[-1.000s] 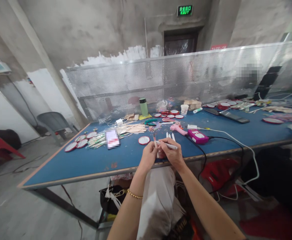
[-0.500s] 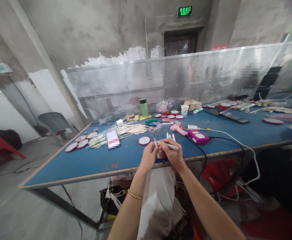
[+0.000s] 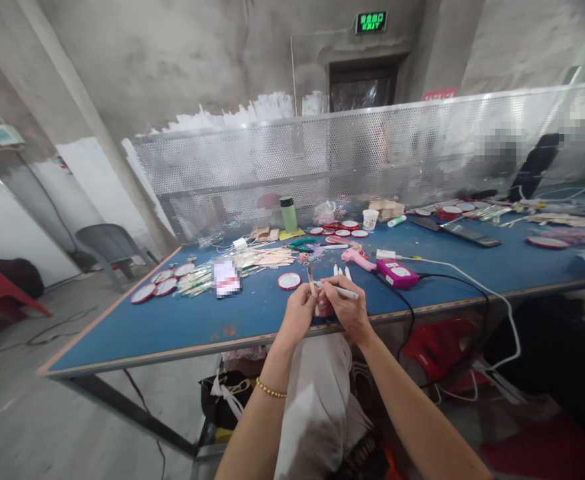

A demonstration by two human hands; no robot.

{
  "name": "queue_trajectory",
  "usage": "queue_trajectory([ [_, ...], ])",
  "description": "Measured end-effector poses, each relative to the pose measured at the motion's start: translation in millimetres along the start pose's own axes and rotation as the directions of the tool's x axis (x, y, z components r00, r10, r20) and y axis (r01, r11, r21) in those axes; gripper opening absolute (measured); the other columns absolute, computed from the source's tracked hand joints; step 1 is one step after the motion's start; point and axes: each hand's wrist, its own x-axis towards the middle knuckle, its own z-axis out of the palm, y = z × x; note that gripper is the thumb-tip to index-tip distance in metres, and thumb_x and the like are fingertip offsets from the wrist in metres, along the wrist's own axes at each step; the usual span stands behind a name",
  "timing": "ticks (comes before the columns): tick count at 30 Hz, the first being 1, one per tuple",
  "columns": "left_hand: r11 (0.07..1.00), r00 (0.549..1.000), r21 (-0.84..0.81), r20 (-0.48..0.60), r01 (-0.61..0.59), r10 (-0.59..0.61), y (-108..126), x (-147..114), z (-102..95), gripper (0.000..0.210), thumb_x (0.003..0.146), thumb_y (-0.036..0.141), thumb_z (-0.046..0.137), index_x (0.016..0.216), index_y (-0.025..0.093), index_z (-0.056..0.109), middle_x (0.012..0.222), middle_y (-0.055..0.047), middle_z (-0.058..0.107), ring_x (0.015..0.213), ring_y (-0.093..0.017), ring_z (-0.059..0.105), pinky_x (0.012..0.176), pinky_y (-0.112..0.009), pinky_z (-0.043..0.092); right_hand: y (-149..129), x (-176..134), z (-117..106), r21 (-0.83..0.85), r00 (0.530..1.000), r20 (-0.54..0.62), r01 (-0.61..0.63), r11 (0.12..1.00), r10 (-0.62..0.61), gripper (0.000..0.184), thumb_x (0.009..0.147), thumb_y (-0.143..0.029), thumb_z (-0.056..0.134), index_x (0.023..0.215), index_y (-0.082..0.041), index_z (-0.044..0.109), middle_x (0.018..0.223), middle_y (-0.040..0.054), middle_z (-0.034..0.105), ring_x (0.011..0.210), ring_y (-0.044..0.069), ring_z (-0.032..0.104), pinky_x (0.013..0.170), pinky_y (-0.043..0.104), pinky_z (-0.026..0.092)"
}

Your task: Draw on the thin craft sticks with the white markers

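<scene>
At the table's front edge my left hand (image 3: pixel 299 310) is closed around a flat wooden stick (image 3: pixel 311 283), held nearly upright with a dark, reddish upper end. My right hand (image 3: pixel 347 308) grips a white marker pen (image 3: pixel 341 289), its tip pointing left against or very close to the stick; exact contact is too small to tell. Just beyond the left hand lies a round white disc with a red rim (image 3: pixel 289 281). Several white pens (image 3: pixel 342 271) lie past the right hand. A pink glue gun (image 3: pixel 358 259) rests beyond them, beside a purple box (image 3: pixel 397 274).
On the blue table (image 3: pixel 137 340) lie wooden sticks (image 3: pixel 272 257), red-rimmed discs (image 3: pixel 165 287), a green bottle (image 3: pixel 288 215), a paper cup (image 3: pixel 370 220) and phones (image 3: pixel 469 235). A white cable (image 3: pixel 492 293) hangs over the front edge. A perforated metal screen (image 3: pixel 252 177) stands behind.
</scene>
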Motion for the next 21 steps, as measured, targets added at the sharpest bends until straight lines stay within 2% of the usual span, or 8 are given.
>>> queue_trajectory([
  [7,1.000,1.000,0.019,-0.020,-0.003,0.003,0.8,0.4,-0.6,0.020,0.078,0.037,0.061,0.079,0.017,0.056,0.066,0.002,0.055,0.061,-0.012,0.049,0.058,-0.024,0.043,-1.9,0.6,0.0,-0.027,1.000,0.018,0.008,1.000,-0.007,0.017,0.081,-0.034,0.058,0.078,-0.020,0.068,0.057,-0.0002,0.068,0.047,0.014,0.062,0.046,0.024,0.052],
  [15,0.997,0.999,0.078,-0.041,-0.029,0.032,3.0,-1.2,-0.8,0.019,0.080,0.035,0.059,0.079,0.016,0.058,0.068,0.001,0.057,0.063,-0.012,0.049,0.058,-0.022,0.041,-3.4,1.4,-0.2,-0.040,0.999,0.022,0.050,0.998,-0.049,0.017,0.081,-0.033,0.057,0.077,-0.020,0.068,0.062,0.0012,0.069,0.052,0.015,0.064,0.053,0.025,0.054],
  [21,0.999,1.000,0.054,-0.030,0.003,-0.002,-1.7,0.5,-1.5,0.024,0.080,0.041,0.061,0.079,0.018,0.057,0.068,0.001,0.057,0.062,-0.013,0.051,0.058,-0.024,0.044,0.0,-0.2,0.5,0.003,1.000,-0.003,0.013,1.000,-0.013,0.017,0.081,-0.034,0.058,0.078,-0.020,0.067,0.060,0.0002,0.068,0.049,0.015,0.063,0.047,0.024,0.052],
])
